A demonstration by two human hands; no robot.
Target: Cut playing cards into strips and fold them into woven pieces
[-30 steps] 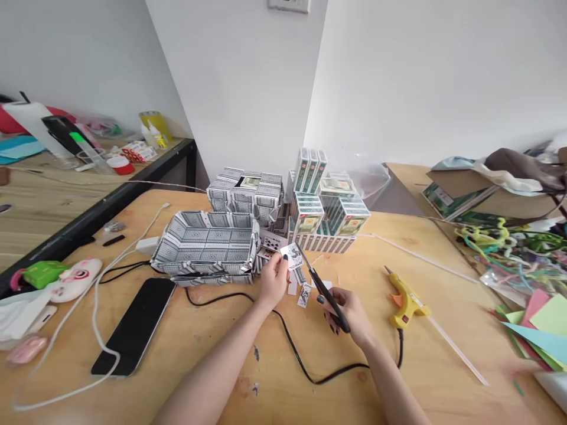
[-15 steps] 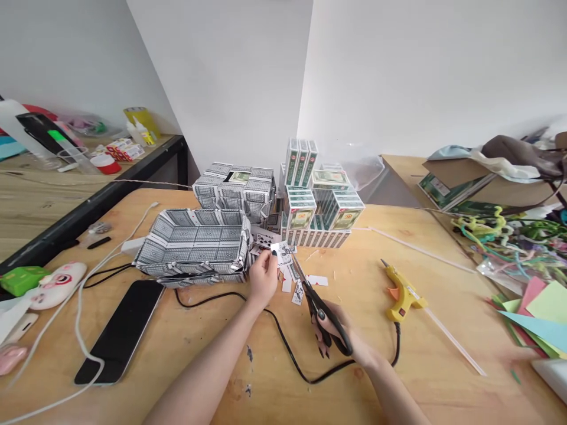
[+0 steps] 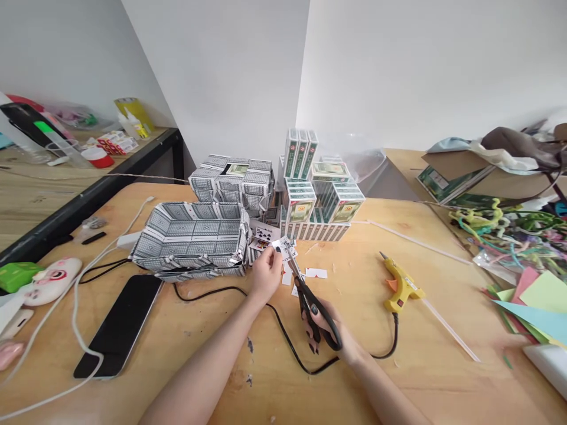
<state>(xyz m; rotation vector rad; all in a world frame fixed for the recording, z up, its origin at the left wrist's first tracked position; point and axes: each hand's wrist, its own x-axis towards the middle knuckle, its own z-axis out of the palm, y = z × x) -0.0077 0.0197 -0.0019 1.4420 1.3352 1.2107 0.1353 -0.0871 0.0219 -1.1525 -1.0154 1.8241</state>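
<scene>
My left hand [image 3: 264, 275] pinches a small playing card piece [image 3: 283, 247] just above the wooden table [image 3: 186, 348]. My right hand [image 3: 328, 330] grips black scissors [image 3: 305, 292], whose blades reach up to the card piece. Cut card scraps [image 3: 316, 273] lie on the table beside the blades. Right beside my left hand sits a tray built from playing cards [image 3: 192, 239].
Stacked card boxes [image 3: 325, 203] and card blocks [image 3: 234, 183] stand behind. A yellow glue gun [image 3: 401, 286] lies to the right, its black cord [image 3: 287, 342] running under my arms. A phone [image 3: 119, 324] and white cable [image 3: 80, 336] lie left. Coloured paper [image 3: 538, 307] sits at the right edge.
Both hands drew slightly closer to me and left. The scissors' blades moved onto the card piece.
</scene>
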